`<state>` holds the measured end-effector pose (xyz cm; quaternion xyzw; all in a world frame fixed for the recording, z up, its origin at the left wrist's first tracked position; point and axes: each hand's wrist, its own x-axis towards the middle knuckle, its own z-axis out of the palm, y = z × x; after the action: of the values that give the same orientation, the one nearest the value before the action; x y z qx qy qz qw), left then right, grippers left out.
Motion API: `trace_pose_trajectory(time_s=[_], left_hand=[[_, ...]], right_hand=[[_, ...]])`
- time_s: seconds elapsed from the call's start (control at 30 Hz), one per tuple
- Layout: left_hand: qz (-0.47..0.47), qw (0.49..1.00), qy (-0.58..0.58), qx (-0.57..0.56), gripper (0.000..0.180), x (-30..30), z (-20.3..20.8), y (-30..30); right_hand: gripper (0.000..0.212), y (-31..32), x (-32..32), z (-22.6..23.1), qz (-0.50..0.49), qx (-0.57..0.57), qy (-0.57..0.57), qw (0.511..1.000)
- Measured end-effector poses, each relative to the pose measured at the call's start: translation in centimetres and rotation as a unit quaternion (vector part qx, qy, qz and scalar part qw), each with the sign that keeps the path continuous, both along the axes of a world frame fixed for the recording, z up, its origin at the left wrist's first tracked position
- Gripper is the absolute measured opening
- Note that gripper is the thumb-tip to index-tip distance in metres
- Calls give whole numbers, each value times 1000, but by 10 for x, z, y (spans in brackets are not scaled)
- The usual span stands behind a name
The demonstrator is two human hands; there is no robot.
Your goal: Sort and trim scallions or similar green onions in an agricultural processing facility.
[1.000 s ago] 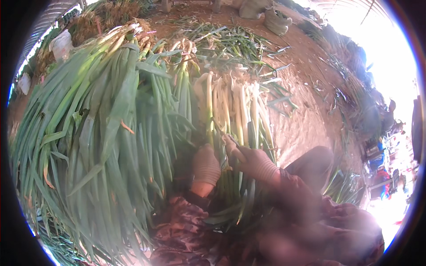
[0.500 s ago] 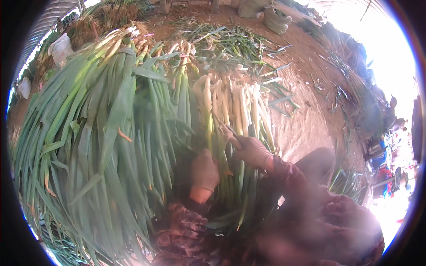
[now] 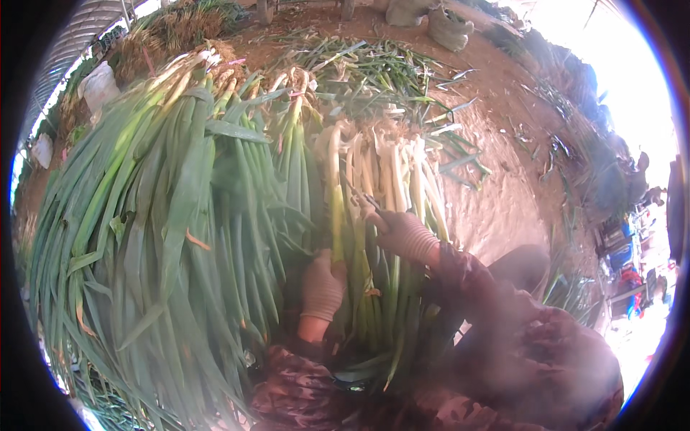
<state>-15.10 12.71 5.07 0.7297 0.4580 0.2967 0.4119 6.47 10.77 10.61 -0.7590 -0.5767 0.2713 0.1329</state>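
Observation:
A row of peeled green onions (image 3: 392,165) lies in front of me, pale stalks away from me and green leaves toward me. My right hand (image 3: 404,235), in a ribbed glove, is closed around a slim dark metal tool (image 3: 371,202) held over the pale stalks; its exact kind is unclear. Lower and to the left, my gloved left hand (image 3: 323,289) is curled in among the leaves, beside a thicker onion stalk (image 3: 336,208). Whatever sits inside its fingers is hidden. A big heap of long-leaved green onions (image 3: 165,215) fills the left side.
Loose leaf trimmings (image 3: 377,68) are strewn on the brown ground (image 3: 496,169) beyond the row. Pale sacks (image 3: 450,29) stand at the far edge, and a white bag (image 3: 99,86) is at the far left. My bent knee (image 3: 521,267) is at right.
My left hand has shifted slightly left and down. The right hand with its tool has moved a little up and left, and the tool's angle has changed. The onions stay nearly in place.

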Motion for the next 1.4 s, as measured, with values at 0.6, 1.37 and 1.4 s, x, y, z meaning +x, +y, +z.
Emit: trace_pose_trajectory(time_s=[0.6,1.37,1.4], left_hand=[[1,999,47,-11,25,-4,24,4],[-17,993,21,-118,45,-11,7,11],[-17,990,14,-137,47,-9,6,10]], right_hand=[[35,-36,-3,-8,7,11,37,999],[57,67,76,-27,98,50,-176,978],[57,50,79,-27,85,52,-163,982]])
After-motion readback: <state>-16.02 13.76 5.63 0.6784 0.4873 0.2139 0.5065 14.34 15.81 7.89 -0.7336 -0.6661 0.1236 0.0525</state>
